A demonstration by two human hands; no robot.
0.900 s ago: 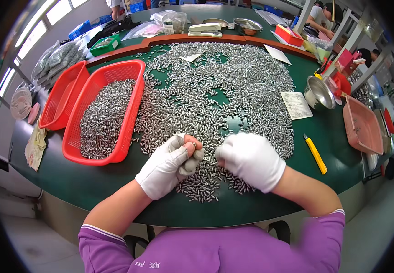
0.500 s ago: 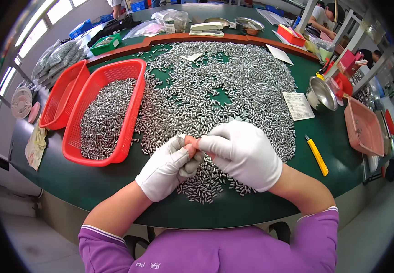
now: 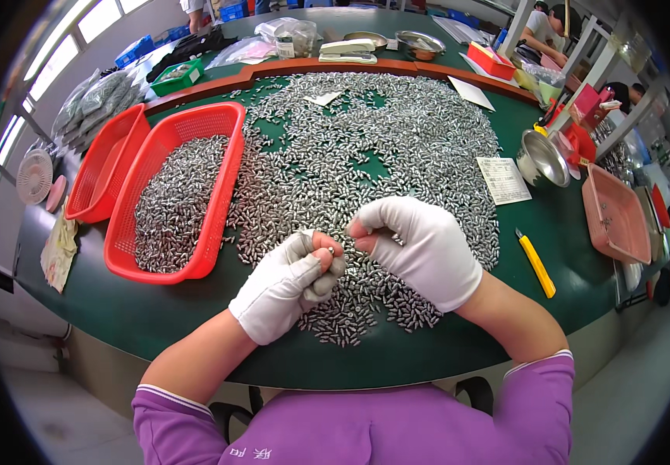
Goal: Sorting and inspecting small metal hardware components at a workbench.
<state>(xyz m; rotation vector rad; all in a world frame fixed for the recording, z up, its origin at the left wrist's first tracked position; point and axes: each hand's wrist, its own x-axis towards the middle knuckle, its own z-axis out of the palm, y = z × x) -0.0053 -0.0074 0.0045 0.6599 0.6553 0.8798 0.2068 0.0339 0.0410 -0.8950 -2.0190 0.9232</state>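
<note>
Both hands wear white gloves with bare fingertips and hover over a wide spread of small silvery metal parts (image 3: 420,139), each bullet-shaped. Closed, with thumb and forefinger pinched, my left hand (image 3: 285,288) has one small metal part (image 3: 331,250) showing at its fingertips. Just right of it, and apart from it, my right hand (image 3: 428,252) curls thumb and forefinger together. Whatever lies between those tips is too small to make out. Left of my hands, a red perforated basket (image 3: 234,167) holds a heap of the same parts.
Another red basket (image 3: 99,182) leans beside the first. At right lie a yellow utility knife (image 3: 536,267), a printed paper slip (image 3: 504,180), a steel bowl (image 3: 544,159) and a pink tray (image 3: 618,213). A wooden rail (image 3: 250,74) borders the far side. A co-worker (image 3: 544,39) sits beyond, at back right.
My right hand has moved off my left fingertips, slightly up and to the right, leaving a gap. The small metal part in my left pinch now shows. My left hand has hardly moved.
</note>
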